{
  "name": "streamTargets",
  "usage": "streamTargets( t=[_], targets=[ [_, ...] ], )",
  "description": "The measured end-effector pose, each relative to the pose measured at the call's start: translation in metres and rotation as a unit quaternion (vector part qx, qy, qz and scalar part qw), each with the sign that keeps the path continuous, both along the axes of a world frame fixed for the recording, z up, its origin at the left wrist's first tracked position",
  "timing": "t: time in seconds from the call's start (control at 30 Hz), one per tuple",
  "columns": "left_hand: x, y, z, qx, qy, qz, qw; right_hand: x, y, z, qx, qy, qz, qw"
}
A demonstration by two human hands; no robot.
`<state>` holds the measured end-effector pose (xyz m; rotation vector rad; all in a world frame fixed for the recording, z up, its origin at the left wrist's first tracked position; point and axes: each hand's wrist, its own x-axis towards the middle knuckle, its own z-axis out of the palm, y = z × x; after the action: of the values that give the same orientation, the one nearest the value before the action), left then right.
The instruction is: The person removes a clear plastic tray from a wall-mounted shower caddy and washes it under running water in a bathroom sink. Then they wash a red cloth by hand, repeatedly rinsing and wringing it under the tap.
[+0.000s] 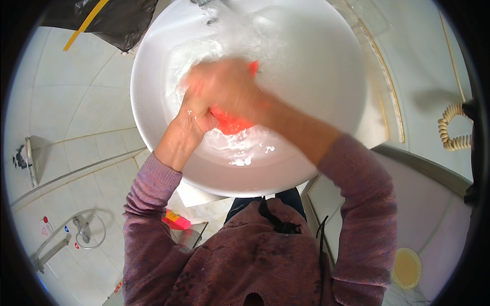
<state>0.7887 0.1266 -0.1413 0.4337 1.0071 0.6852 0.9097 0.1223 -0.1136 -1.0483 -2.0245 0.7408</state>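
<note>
My two hands are pressed together over a white round washbasin (352,92) with water in it. Between them is a bright red, wet, crumpled piece, apparently a cloth (232,124); part of it hangs below the hands and a small tip sticks out above. My left hand (196,113) is closed on it, thumb showing beside the red fabric, fingers mostly hidden. Lying across the left one, my right hand (228,84) is smeared by motion and appears closed on the same cloth. Rippling water surrounds them.
A metal tap (201,2) sits at the basin's far edge. A black plastic bag (122,25) hangs at the far left. On the left wall is a shower fitting (84,230). A coiled cream cord (451,130) hangs at the right. A pink-and-yellow package (176,220) lies below the basin.
</note>
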Motion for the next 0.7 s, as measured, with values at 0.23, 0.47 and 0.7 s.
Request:
streamTargets(
  t=[0.23,0.47,0.7],
  targets=[
    [-0.003,0.004,0.013,-0.034,-0.182,-0.027,0.982,-0.048,-0.008,-0.008,0.182,0.004,-0.204,0.962],
    [0.011,0.008,0.027,0.007,-0.031,0.019,0.999,0.035,0.041,-0.043,-0.196,0.056,-0.178,0.963],
    [0.011,0.014,0.039,0.017,-0.055,0.077,0.995,0.055,0.02,-0.011,-0.452,0.225,-0.096,0.858]
  ],
)
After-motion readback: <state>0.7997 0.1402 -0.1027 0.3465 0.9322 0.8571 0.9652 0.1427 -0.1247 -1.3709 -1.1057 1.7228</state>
